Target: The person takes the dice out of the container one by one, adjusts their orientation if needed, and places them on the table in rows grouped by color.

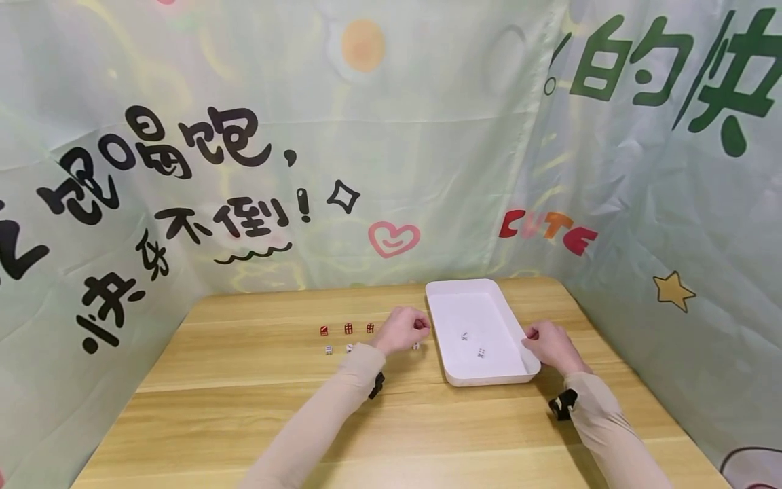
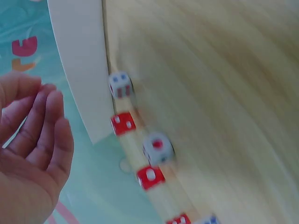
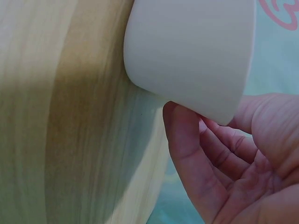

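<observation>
A white rectangular tray (image 1: 476, 309) lies on the wooden table with two white dice (image 1: 481, 353) in it. My right hand (image 1: 552, 345) grips its near right side; in the right wrist view the thumb and fingers (image 3: 184, 128) bend around the tray corner (image 3: 196, 56). My left hand (image 1: 400, 329) is raised beside the tray's left wall, thumb and fingertips (image 2: 56, 100) brought together, with nothing visible between them. Below it are a white die (image 2: 120, 85) and a red die (image 2: 123, 123) near the tray wall. The left arm hides part of the dice rows.
Red dice (image 1: 348, 329) stand in a row left of the tray, with white dice (image 1: 328, 350) in a nearer row. Printed cloth (image 1: 427, 170) hangs behind the table and at its sides. The wooden tabletop (image 1: 391, 435) extends toward me.
</observation>
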A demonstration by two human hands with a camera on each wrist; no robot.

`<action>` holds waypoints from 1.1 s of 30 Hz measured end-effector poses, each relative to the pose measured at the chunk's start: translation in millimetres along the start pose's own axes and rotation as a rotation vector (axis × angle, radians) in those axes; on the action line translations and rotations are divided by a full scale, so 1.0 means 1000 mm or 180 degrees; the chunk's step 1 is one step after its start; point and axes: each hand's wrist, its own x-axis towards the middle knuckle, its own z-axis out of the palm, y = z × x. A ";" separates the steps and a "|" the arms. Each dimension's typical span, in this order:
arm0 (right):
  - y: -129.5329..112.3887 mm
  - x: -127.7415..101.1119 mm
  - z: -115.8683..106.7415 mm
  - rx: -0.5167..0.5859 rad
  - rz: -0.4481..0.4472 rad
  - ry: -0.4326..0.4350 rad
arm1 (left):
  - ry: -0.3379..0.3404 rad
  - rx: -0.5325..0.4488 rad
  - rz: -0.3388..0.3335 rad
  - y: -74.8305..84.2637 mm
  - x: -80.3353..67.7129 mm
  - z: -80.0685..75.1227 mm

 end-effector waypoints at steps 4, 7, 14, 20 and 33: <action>0.001 0.000 -0.001 0.0000 -0.0018 0.0007 | 0.0077 -0.0060 -0.0014 0.009 0.007 0.010; 0.001 0.000 -0.001 -0.0006 -0.0011 0.0012 | 0.0085 -0.0030 -0.0012 0.018 0.012 0.016; 0.000 0.000 -0.003 0.0008 0.0079 -0.0036 | 0.0019 0.0061 0.0027 0.034 0.025 0.025; -0.001 0.001 -0.001 -0.0010 0.0039 -0.0036 | -0.0047 0.0273 0.0022 0.043 0.036 0.034; -0.001 0.000 0.000 0.0058 0.0081 -0.0025 | -0.0418 0.1111 -0.0223 0.046 0.050 0.059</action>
